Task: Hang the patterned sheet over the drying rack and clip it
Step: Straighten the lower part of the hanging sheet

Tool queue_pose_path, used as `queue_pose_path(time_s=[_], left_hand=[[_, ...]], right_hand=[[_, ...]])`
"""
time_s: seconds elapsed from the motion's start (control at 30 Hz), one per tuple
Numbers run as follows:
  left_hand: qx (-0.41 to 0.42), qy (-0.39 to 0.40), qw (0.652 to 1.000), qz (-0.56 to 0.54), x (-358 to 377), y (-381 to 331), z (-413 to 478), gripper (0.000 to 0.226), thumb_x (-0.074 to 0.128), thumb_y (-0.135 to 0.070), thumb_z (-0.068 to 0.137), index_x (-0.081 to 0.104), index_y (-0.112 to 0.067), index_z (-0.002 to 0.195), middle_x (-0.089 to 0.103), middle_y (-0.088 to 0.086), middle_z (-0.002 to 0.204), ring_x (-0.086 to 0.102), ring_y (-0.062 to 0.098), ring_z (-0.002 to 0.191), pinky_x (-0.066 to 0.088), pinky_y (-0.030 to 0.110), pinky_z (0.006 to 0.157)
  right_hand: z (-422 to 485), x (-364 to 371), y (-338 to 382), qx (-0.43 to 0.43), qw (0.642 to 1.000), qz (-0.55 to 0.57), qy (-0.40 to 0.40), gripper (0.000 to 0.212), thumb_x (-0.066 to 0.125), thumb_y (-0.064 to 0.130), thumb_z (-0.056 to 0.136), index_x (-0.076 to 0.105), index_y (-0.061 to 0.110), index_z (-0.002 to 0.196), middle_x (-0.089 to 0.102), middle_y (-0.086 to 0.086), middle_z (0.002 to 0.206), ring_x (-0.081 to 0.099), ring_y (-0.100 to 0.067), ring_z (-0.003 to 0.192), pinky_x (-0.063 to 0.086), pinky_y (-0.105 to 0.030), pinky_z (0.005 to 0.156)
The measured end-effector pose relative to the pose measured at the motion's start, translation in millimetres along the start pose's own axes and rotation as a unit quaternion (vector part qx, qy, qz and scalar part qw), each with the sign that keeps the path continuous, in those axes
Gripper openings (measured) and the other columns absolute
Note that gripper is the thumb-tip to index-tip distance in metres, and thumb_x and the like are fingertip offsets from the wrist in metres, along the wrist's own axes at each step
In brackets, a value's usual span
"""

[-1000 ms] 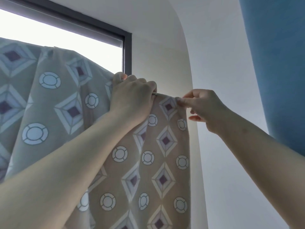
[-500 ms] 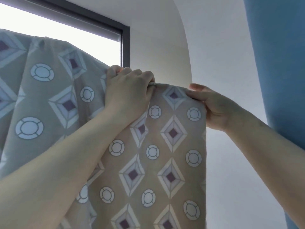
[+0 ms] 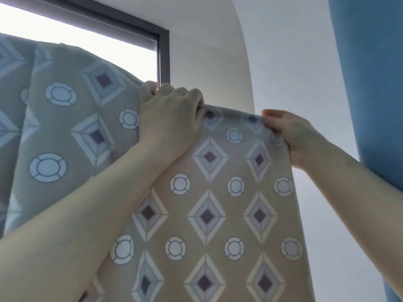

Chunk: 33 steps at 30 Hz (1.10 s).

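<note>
Drape stage of the job, judging by layout: patterned sheet (image 3: pixel 218 192) up high in front of window frame (image 3: pixel 164 55), folded over a straight line at hand level, front panel hanging down toward camera, more cloth bunched off to the left. Drying rack not visible, presumably hidden under that fold. Left hand (image 3: pixel 170 114) on top of fold, fingers curled over and down behind, grip closed on the cloth, likely pinning sheet to the bar against sliding during the pull at the other end. Right hand (image 3: pixel 292 136) at right corner of fold, thumb on top, fingers behind, grip pinching the sheet's edge. Hands apart with a fairly flat stretch of cloth between, so probably tensioning top edge sideways to smooth wrinkles and square the hem. Blue curtain (image 3: pixel 370 83) just beside right forearm, apparently not touching sheet. White wall (image 3: pixel 283 62) behind. No clip in sight, neither in hands nor on fold, so clipping judged not yet done. Next calls for one hand freed to fetch a clip, with the other holding fold pinned. Risk of sheet slipping off toward bunched left side on release of both grips. Thin soft fabric by the look, likely to crease and slide easily.
</note>
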<state>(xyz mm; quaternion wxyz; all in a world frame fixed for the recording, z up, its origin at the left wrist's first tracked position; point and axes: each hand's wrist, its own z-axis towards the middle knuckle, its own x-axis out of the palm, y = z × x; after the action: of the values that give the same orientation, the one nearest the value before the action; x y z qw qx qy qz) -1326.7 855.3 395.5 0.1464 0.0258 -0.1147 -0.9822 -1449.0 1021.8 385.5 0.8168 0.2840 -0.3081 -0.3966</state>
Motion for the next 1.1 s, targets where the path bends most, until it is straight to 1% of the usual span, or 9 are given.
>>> queue_pose_path(time_s=[0.07, 0.13, 0.23, 0.33, 0.4, 0.53, 0.67, 0.83, 1.1], left_hand=[[0.006, 0.01, 1.0, 0.012, 3.1, -4.6, -0.1, 0.026, 0.04, -0.029, 0.097, 0.062, -0.016, 0.101, 0.067, 0.005, 0.1, 0.053, 0.028, 0.1, 0.021, 0.038, 0.095], [-0.011, -0.001, 1.0, 0.011, 5.1, -7.7, -0.8, 0.025, 0.039, -0.027, 0.097, 0.061, -0.015, 0.099, 0.067, 0.005, 0.099, 0.053, 0.028, 0.098, 0.016, 0.034, 0.09], [-0.028, -0.023, 0.999, -0.029, 10.1, -12.6, -12.0, 0.02, 0.047, -0.025, 0.091, 0.06, -0.016, 0.103, 0.065, 0.004, 0.102, 0.052, 0.028, 0.102, 0.019, 0.034, 0.093], [-0.012, 0.009, 0.997, -0.071, 18.8, -23.3, -38.8, 0.033, 0.054, -0.026, 0.085, 0.054, -0.019, 0.117, 0.057, 0.003, 0.12, 0.047, 0.029, 0.116, 0.028, 0.042, 0.101], [-0.014, 0.035, 0.994, -0.103, 25.3, -31.3, -63.3, 0.033, 0.055, -0.024, 0.082, 0.057, -0.018, 0.115, 0.054, 0.003, 0.124, 0.044, 0.029, 0.12, 0.032, 0.043, 0.099], [-0.068, 0.069, 0.981, -0.168, 40.7, -46.6, -120.0, 0.023, 0.05, -0.027, 0.081, 0.064, -0.018, 0.097, 0.06, 0.003, 0.1, 0.055, 0.028, 0.095, 0.038, 0.037, 0.084], [-0.152, 0.181, 0.931, -0.278, 49.4, -67.9, -172.6, 0.021, 0.053, -0.024, 0.085, 0.063, -0.02, 0.103, 0.06, -0.002, 0.104, 0.054, 0.02, 0.103, 0.036, 0.03, 0.091], [-0.261, 0.26, 0.853, -0.369, 51.5, -80.5, -226.9, 0.017, 0.058, -0.018, 0.087, 0.055, -0.032, 0.096, 0.058, -0.011, 0.098, 0.052, -0.001, 0.088, 0.039, 0.01, 0.076], [-0.406, 0.303, 0.755, -0.416, 49.8, -88.1, -291.7, 0.012, 0.056, -0.017, 0.09, 0.057, -0.027, 0.096, 0.058, -0.018, 0.091, 0.054, -0.001, 0.08, 0.041, 0.012, 0.07]], right_hand=[[4.8, -5.6, 0.1, -0.035, 0.997, 0.056, -0.051, 0.012, 0.057, 0.006, 0.09, 0.06, 0.016, 0.097, 0.064, -0.006, 0.083, 0.063, -0.012, 0.06, 0.053, -0.021, 0.05], [0.5, -9.9, -4.9, -0.007, 0.996, 0.08, 0.024, 0.018, 0.059, 0.008, 0.087, 0.057, 0.018, 0.101, 0.064, -0.006, 0.085, 0.065, -0.013, 0.061, 0.054, -0.024, 0.053], [-9.5, -20.4, -27.8, 0.066, 0.986, 0.014, 0.151, 0.059, 0.067, 0.014, 0.075, 0.044, 0.013, 0.129, 0.061, -0.016, 0.111, 0.069, -0.022, 0.071, 0.056, -0.03, 0.055], [-24.8, -29.8, -48.0, 0.088, 0.987, 0.001, 0.137, 0.074, 0.074, 0.017, 0.075, 0.038, 0.016, 0.139, 0.06, -0.015, 0.121, 0.07, -0.022, 0.08, 0.056, -0.028, 0.057], [-36.8, -34.5, -61.9, 0.11, 0.98, -0.025, 0.161, 0.094, 0.085, 0.037, 0.056, 0.04, 0.025, 0.137, 0.062, -0.008, 0.119, 0.067, -0.022, 0.094, 0.054, -0.029, 0.066], [-66.0, -37.7, -87.2, 0.153, 0.979, -0.022, 0.131, 0.053, 0.071, 0.034, 0.065, 0.049, 0.029, 0.114, 0.062, -0.002, 0.095, 0.058, -0.018, 0.084, 0.046, -0.028, 0.07], [-91.2, -41.4, -119.6, 0.225, 0.968, -0.018, 0.109, 0.018, 0.061, 0.024, 0.087, 0.056, 0.018, 0.103, 0.062, -0.003, 0.081, 0.056, -0.015, 0.068, 0.045, -0.025, 0.063], [-121.1, -41.2, -158.4, 0.297, 0.95, -0.049, 0.083, 0.008, 0.056, 0.021, 0.091, 0.058, 0.014, 0.094, 0.06, -0.005, 0.079, 0.055, -0.015, 0.068, 0.046, -0.024, 0.062], [-172.4, -43.6, -215.0, 0.369, 0.926, -0.071, 0.017, 0.009, 0.051, 0.017, 0.093, 0.059, 0.012, 0.091, 0.058, -0.005, 0.078, 0.053, -0.016, 0.067, 0.043, -0.025, 0.058]])
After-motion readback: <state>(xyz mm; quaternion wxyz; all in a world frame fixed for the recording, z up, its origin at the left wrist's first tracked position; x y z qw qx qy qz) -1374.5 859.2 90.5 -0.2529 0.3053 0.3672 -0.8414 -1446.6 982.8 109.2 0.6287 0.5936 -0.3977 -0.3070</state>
